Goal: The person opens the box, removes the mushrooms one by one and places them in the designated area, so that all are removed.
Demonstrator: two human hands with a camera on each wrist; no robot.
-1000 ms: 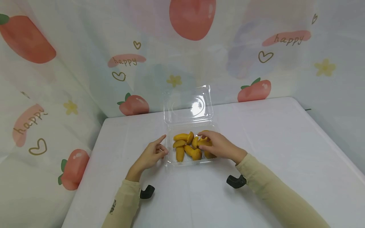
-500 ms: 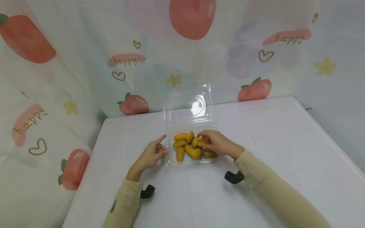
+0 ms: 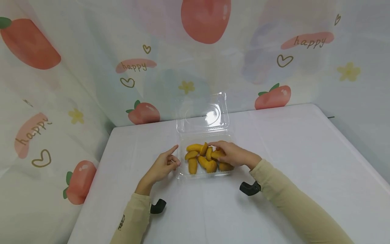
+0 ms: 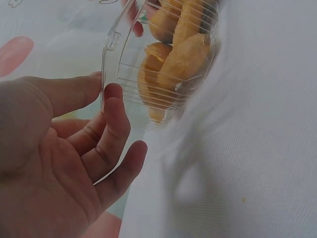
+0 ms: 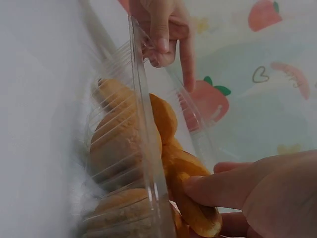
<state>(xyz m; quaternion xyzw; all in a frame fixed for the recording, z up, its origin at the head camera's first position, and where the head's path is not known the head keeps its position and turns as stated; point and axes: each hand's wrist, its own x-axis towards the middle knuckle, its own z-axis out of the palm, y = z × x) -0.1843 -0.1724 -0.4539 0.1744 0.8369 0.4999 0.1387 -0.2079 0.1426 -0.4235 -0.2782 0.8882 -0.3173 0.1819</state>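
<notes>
A clear plastic clamshell box (image 3: 202,174) stands with its lid (image 3: 201,118) raised, holding several yellow-brown mushrooms. My right hand (image 3: 233,154) reaches over the right side and pinches one mushroom (image 5: 190,203), thumb on its near side and fingers behind. In the head view that mushroom is partly covered by the hand. Other mushrooms (image 3: 192,164) lie in the left and middle of the box. At the left rim is my left hand (image 3: 161,166), index finger straight and the others loosely bent. Its fingertips are right at the rim in the left wrist view.
The box sits on a white-covered table (image 3: 189,213). Behind and to the left hangs a printed curtain (image 3: 91,51) with fruit and hearts. Black curved pieces (image 3: 158,206) stick out by both wrists.
My right hand has drawn in slightly, its thumb and fingers closing on a mushroom at the right of the box. The left hand keeps its place at the left rim.
</notes>
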